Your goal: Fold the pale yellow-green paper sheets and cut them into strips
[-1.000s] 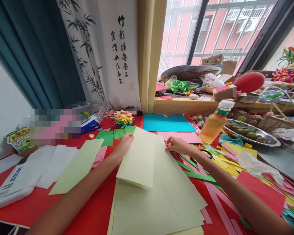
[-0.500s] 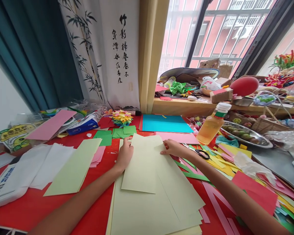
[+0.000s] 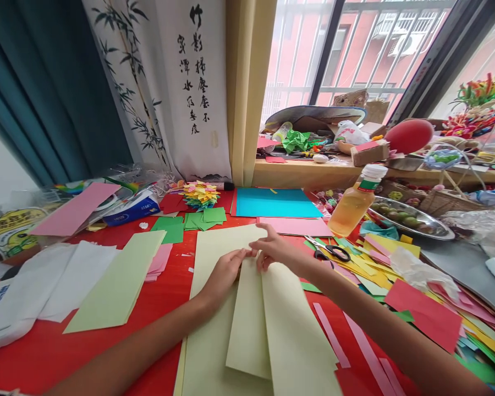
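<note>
My left hand [image 3: 226,275] pinches the far edge of a pale green paper sheet [image 3: 299,330], its fingertips closed and meeting those of my right hand [image 3: 274,250]. My right hand grips the same edge just to the right, with its index finger reaching across the top. The sheet bends upward between them, a narrower flap [image 3: 249,335] hanging on its left side. Beneath lies a stack of pale green paper [image 3: 210,247]. Both fingertips partly hide the edge they hold.
Folded pale green sheets [image 3: 119,280] lie left, near green paper squares [image 3: 169,230]. Behind are a layered paper ornament [image 3: 200,195] and blue paper [image 3: 276,202]. Scissors [image 3: 334,252], a tilted-looking bottle [image 3: 355,206], a metal dish [image 3: 433,225] and paper scraps crowd the right.
Both hands have come together at the sheet's far edge, the left moving right. The sheet, flatter before, now curves up. The view has shifted slightly.
</note>
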Action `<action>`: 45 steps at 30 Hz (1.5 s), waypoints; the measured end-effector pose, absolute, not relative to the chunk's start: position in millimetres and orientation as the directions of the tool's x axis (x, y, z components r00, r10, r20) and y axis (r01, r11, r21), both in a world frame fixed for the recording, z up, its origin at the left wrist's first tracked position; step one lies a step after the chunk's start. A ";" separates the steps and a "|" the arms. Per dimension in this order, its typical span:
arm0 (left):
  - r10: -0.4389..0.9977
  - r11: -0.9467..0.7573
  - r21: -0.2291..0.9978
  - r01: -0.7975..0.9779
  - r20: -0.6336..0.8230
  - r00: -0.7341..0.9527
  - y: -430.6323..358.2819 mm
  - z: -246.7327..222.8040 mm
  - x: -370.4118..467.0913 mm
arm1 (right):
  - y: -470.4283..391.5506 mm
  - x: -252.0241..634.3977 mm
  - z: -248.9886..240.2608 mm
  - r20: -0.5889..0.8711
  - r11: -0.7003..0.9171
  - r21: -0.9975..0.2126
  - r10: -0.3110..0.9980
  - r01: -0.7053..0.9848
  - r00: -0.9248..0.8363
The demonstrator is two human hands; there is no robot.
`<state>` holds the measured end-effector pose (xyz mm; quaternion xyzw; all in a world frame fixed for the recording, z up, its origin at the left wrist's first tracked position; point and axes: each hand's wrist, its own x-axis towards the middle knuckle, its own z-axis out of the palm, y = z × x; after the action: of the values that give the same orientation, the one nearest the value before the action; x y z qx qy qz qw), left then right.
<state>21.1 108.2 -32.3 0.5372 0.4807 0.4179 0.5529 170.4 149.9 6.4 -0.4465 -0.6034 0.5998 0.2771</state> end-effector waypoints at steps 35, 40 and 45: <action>0.792 -0.599 0.347 0.721 0.123 0.599 127.0 -43.4 -2.9 | 213.0 255.8 -14.4 -0.443 0.459 -0.423 0.648 0.781 -0.620; 0.812 -0.571 0.403 0.715 0.151 0.564 126.2 -40.9 -1.7 | 206.7 253.8 -5.6 -0.396 0.464 -0.426 0.676 0.776 -0.622; 0.850 -0.507 0.537 0.674 0.181 0.495 123.8 -43.1 1.8 | 200.9 245.2 9.5 -0.257 0.458 -0.523 0.720 0.719 -0.645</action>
<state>1.8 123.8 -43.1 0.8406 0.4530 0.2170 0.2027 245.2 200.9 9.5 -0.4213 -0.8537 0.3061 0.0005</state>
